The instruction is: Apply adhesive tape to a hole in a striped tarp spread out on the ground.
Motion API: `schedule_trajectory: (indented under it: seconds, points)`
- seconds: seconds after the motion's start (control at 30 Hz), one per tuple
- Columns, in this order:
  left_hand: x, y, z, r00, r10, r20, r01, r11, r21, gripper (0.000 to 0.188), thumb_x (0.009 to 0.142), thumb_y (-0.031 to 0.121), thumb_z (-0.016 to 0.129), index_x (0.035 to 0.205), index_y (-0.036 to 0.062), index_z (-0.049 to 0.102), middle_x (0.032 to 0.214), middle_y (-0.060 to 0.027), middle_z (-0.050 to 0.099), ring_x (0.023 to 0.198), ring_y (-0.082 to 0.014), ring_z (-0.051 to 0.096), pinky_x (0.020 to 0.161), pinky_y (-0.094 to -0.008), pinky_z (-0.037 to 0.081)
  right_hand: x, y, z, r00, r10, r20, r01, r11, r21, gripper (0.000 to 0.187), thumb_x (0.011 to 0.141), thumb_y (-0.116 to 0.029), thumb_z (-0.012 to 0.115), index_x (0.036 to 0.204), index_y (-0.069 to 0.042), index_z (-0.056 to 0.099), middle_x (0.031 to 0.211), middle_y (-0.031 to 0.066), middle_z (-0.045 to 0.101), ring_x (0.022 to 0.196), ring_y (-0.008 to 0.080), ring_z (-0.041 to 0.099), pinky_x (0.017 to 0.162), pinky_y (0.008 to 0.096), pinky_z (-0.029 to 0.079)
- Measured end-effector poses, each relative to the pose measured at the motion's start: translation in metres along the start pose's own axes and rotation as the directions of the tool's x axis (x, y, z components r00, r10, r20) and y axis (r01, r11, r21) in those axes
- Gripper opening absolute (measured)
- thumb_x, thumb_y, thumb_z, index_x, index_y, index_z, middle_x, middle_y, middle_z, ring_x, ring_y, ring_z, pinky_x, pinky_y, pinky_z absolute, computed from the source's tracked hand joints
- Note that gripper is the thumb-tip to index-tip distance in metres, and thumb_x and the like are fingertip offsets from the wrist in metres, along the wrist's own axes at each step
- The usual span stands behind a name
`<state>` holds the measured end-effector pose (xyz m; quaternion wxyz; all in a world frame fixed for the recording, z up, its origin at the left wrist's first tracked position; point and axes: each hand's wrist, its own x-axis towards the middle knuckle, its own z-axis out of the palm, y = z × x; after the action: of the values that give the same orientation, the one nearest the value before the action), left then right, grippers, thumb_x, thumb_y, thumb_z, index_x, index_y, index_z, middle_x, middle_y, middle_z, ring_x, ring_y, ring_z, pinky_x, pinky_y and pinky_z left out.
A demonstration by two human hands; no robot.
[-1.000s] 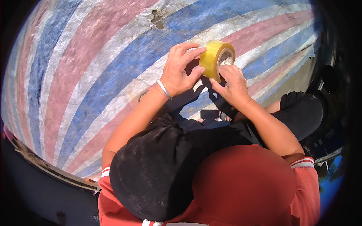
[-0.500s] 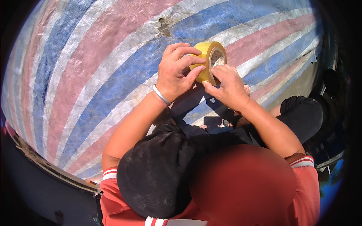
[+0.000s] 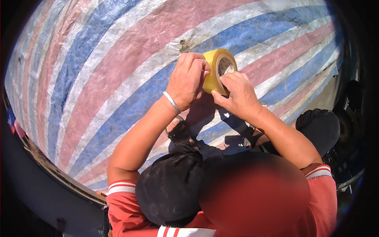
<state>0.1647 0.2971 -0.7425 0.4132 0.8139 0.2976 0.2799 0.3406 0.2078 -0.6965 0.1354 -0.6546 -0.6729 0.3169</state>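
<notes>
A roll of yellowish clear packing tape (image 3: 211,77) is held up over the striped sheet, its brown cardboard core facing right. My right hand (image 3: 239,93) grips it from the right, fingers hooked into the core and the thumb against the rim. At the roll's left side is my left hand (image 3: 187,79), a silvery bangle on its wrist. Its fingers are curled in, with their tips close to the tape's outer face. Whatever they pinch, if anything, is hidden by the hand.
A red, white and blue striped woven plastic sheet (image 3: 118,75) spreads beneath, with a small hole or dirty patch (image 3: 184,46) beyond my hands. My dark-clothed knees (image 3: 169,193) are close below. A dark surface (image 3: 59,189) lies past the sheet's lower-left edge.
My left fingers, spread against the tape roll before, have curled in at its side. The roll has dipped slightly toward me. The right hand keeps its grip.
</notes>
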Motion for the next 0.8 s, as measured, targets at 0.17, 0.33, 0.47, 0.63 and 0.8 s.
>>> schedule_trajectory:
  seconds: [0.17, 0.33, 0.47, 0.63, 0.8]
  points:
    - [-0.004, 0.005, 0.007, 0.999, -0.004, -0.044, 0.003, 1.0, -0.028, 0.015, 0.09, 0.002, 0.061, 0.102, 0.0027, 0.053, 0.103, -0.0171, 0.057, 0.095, -0.0365, 0.054, 0.086, -0.0422, 0.045, 0.002, 0.003, -0.002, 1.0, 0.022, -0.002, -0.022, 1.0, -0.009, 0.025, 0.078, -0.024, 0.073, 0.084, -0.004, 0.058, 0.08, 0.0118, 0.059, 0.083, 0.0334, 0.058, 0.079, 0.0456, 0.044]
    - [-0.005, 0.0, 0.0, 0.981, -0.126, -0.145, 0.114, 0.99, -0.087, 0.022, 0.092, 0.006, 0.064, 0.113, 0.0032, 0.06, 0.103, -0.014, 0.059, 0.094, -0.0296, 0.056, 0.086, -0.0388, 0.045, 0.001, 0.002, -0.003, 1.0, 0.015, -0.011, -0.015, 1.0, -0.027, 0.025, 0.078, -0.024, 0.072, 0.084, -0.004, 0.059, 0.08, 0.0117, 0.059, 0.083, 0.0335, 0.059, 0.079, 0.0456, 0.044]
    - [-0.004, 0.004, -0.007, 0.997, -0.046, -0.062, 0.049, 0.998, 0.05, 0.031, 0.085, 0.006, 0.073, 0.115, 0.0108, 0.071, 0.101, -0.0102, 0.063, 0.093, -0.0262, 0.057, 0.083, -0.0354, 0.046, -0.001, 0.002, -0.002, 1.0, 0.014, 0.013, -0.014, 1.0, -0.02, 0.025, 0.079, -0.025, 0.072, 0.083, -0.004, 0.059, 0.081, 0.012, 0.059, 0.083, 0.0339, 0.059, 0.079, 0.0463, 0.044]
    - [-0.011, 0.003, -0.001, 0.989, -0.073, -0.128, 0.078, 0.996, 0.036, 0.025, 0.076, 0.005, 0.079, 0.1, 0.0123, 0.076, 0.095, -0.0066, 0.065, 0.089, -0.0242, 0.059, 0.078, -0.0348, 0.048, -0.003, 0.0, 0.0, 0.999, 0.022, 0.031, -0.021, 1.0, -0.019, 0.026, 0.078, -0.027, 0.071, 0.082, -0.004, 0.059, 0.081, 0.0126, 0.06, 0.084, 0.0341, 0.059, 0.08, 0.047, 0.045]
    - [-0.01, 0.003, -0.004, 0.992, -0.089, -0.086, 0.09, 0.996, 0.011, 0.021, 0.076, 0.004, 0.079, 0.096, 0.0095, 0.074, 0.092, -0.0076, 0.065, 0.089, -0.025, 0.06, 0.078, -0.0361, 0.048, -0.007, 0.005, 0.003, 0.998, 0.019, 0.053, -0.015, 0.998, -0.068, 0.026, 0.079, -0.028, 0.07, 0.083, -0.004, 0.059, 0.082, 0.0131, 0.06, 0.085, 0.0342, 0.059, 0.082, 0.0471, 0.045]
